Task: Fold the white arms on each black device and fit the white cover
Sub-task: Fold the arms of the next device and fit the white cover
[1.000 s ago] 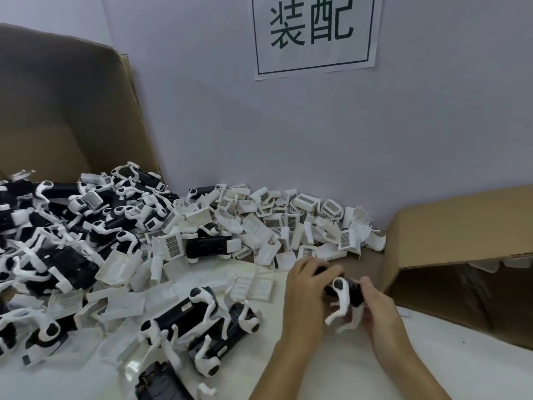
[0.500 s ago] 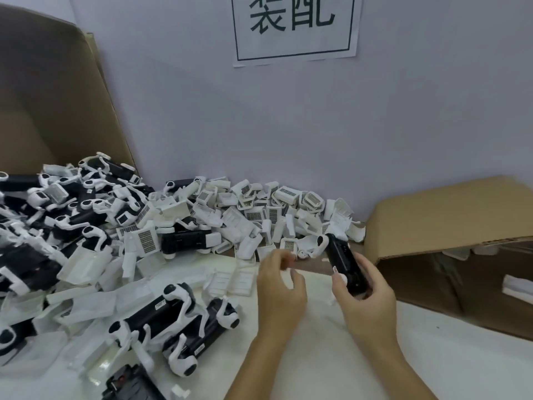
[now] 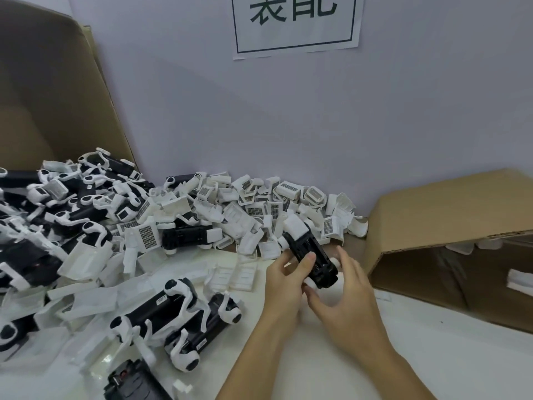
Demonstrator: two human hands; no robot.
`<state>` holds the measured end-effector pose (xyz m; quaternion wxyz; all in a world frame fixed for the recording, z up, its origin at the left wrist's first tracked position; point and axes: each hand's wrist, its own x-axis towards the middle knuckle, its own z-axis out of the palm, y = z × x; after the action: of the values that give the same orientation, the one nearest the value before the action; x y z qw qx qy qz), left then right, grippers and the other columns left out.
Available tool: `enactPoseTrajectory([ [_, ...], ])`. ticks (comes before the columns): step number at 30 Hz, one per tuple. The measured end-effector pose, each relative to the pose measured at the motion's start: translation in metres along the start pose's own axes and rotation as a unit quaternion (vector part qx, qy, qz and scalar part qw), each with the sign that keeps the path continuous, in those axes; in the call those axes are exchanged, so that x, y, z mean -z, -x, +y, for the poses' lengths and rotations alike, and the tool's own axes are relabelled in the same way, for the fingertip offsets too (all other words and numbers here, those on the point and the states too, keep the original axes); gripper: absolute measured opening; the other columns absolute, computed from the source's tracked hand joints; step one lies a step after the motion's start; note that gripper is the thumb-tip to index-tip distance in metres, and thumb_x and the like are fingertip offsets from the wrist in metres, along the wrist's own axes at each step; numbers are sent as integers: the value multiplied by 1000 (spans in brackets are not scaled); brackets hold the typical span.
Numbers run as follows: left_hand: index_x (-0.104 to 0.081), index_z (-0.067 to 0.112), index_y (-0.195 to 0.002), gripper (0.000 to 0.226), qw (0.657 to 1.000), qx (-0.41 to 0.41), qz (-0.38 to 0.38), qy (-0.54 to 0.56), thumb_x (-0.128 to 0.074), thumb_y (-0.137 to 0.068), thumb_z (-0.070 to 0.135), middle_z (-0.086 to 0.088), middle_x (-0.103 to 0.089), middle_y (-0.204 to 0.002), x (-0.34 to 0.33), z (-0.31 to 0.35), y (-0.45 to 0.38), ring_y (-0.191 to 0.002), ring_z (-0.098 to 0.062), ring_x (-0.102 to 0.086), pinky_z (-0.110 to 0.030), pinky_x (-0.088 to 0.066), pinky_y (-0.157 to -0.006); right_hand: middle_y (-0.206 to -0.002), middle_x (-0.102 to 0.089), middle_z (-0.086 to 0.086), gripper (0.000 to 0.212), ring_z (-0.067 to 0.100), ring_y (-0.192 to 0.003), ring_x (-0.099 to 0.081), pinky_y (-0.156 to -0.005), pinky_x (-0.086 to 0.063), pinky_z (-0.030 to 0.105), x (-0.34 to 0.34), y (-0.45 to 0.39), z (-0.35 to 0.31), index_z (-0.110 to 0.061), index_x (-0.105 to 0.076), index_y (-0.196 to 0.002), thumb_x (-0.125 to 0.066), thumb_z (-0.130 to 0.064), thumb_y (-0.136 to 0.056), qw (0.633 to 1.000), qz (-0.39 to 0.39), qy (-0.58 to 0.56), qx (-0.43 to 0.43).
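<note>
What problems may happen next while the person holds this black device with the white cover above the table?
1. The left hand grips the black device mainly with the thumb, while the right hand is open beside it, so the device may slip.
2. The white cover sits on the far end only; I cannot tell if it is fully seated, and it may come off.
3. The pile of loose covers lies close behind; a dropped cover could get lost there.
</note>
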<state>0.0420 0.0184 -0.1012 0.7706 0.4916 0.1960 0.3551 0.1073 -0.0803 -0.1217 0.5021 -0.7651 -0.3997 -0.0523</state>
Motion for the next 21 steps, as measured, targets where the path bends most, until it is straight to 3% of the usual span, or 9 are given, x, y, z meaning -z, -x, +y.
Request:
enactPoseTrajectory([
  [3, -78, 16, -96, 13, 1000, -13, -7, -14, -71, -89, 7, -16, -76, -103, 1, 0, 1, -104, -37, -70, -49, -51, -99, -135, -47, -18, 96, 4, -130, -42, -102, -36, 22, -3, -1, 2, -24, -30, -153, -74, -55, -74, 1000, -21, 5, -22],
  [6, -78, 16, -99, 18, 998, -19, -54, -27, -71, -88, 5, -13, -76, -106, 0, 0, 4, -106, -32, -71, -49, -50, -102, -136, -53, -11, 92, 10, -129, -47, -105, -43, 32, -2, -2, 3, -22, -36, -150, -74, -55, -73, 999, -18, -3, -47],
  [10, -78, 14, -100, 16, 998, -21, -51, -37, -70, -89, 5, -13, -76, -105, -2, -1, 5, -104, -31, -71, -51, -50, -102, -98, -65, -14, 52, 6, -95, -61, -77, -48, 18, -1, -3, 2, -28, -58, -116, -80, -42, -71, 999, 8, -15, -30],
  [14, -77, 12, -101, 15, 998, -20, -54, -37, -70, -90, 4, -15, -76, -104, -2, -1, 6, -103, -33, -71, -49, -52, -100, -88, -66, -16, 45, 1, -85, -62, -70, -49, 17, 1, -3, 1, -34, -58, -105, -83, -37, -69, 999, 25, -15, -13],
  [18, -76, 14, -103, 17, 996, -33, -62, -59, -69, -91, 5, -9, -77, -102, -1, 0, 7, -101, -25, -73, -33, -57, -88, -82, -67, -17, 41, -3, -84, -62, -65, -46, 13, 2, -3, 4, -42, -57, -100, -83, -39, -68, 999, 12, -27, -14],
  [21, -76, 20, -100, 21, 987, -65, -64, -132, -70, -88, 4, -2, -78, -98, 1, 2, 6, -97, -17, -73, -24, -55, -83, -87, -67, -27, 45, -13, -88, -60, -66, -46, 9, 1, -4, 5, -59, -51, -102, -75, -51, -65, 998, -28, -52, -34],
])
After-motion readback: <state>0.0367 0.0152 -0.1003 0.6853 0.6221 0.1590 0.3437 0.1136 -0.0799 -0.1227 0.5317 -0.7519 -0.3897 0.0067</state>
